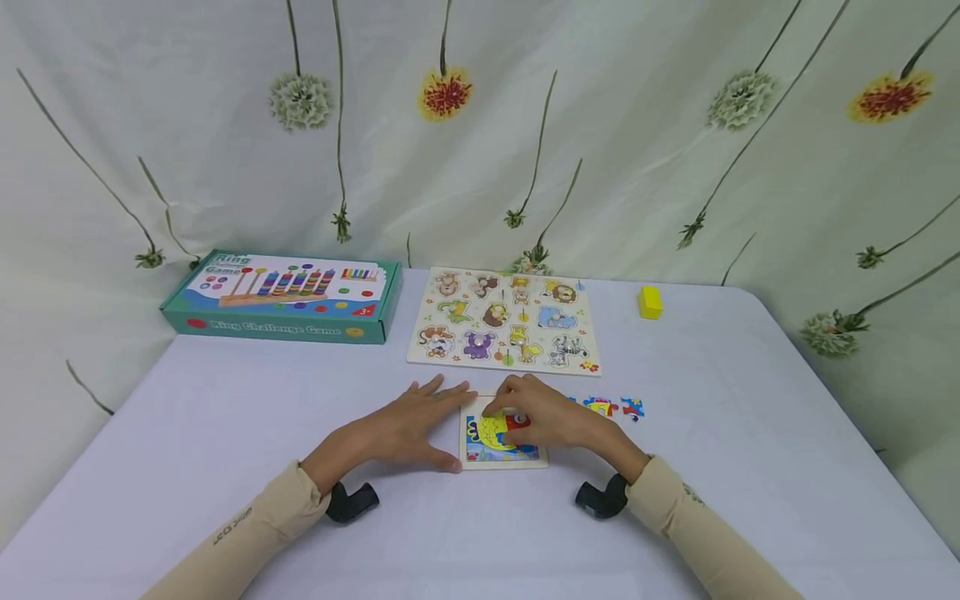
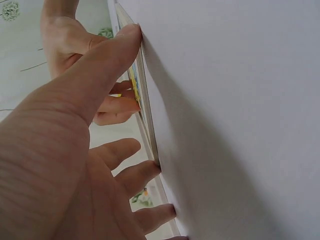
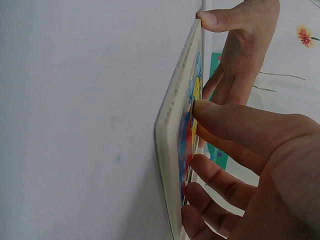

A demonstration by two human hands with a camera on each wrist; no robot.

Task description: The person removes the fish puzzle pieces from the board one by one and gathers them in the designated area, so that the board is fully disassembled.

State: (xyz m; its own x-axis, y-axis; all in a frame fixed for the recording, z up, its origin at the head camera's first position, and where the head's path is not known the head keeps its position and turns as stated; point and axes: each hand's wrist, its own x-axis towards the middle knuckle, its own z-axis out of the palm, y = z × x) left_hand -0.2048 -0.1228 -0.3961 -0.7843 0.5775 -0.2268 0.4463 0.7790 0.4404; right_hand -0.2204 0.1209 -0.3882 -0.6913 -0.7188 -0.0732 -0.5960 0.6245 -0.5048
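Observation:
A small wooden jigsaw puzzle board lies flat, its picture a yellow fish with red on a blue ground. My left hand spreads its fingers along the left side of it, thumb at the lower left corner and forefinger at the upper left. Over the picture, my right hand curls its thumb and fingers onto a yellow puzzle piece, partly hidden under them. In the right wrist view its thumb meets the picture's surface. Several loose puzzle pieces lie just right of that hand.
Behind the puzzle lies a larger animal peg board. A green Ring Challenge Game box stands at the back left, and a yellow block at the back right. A flowered cloth hangs behind the white table.

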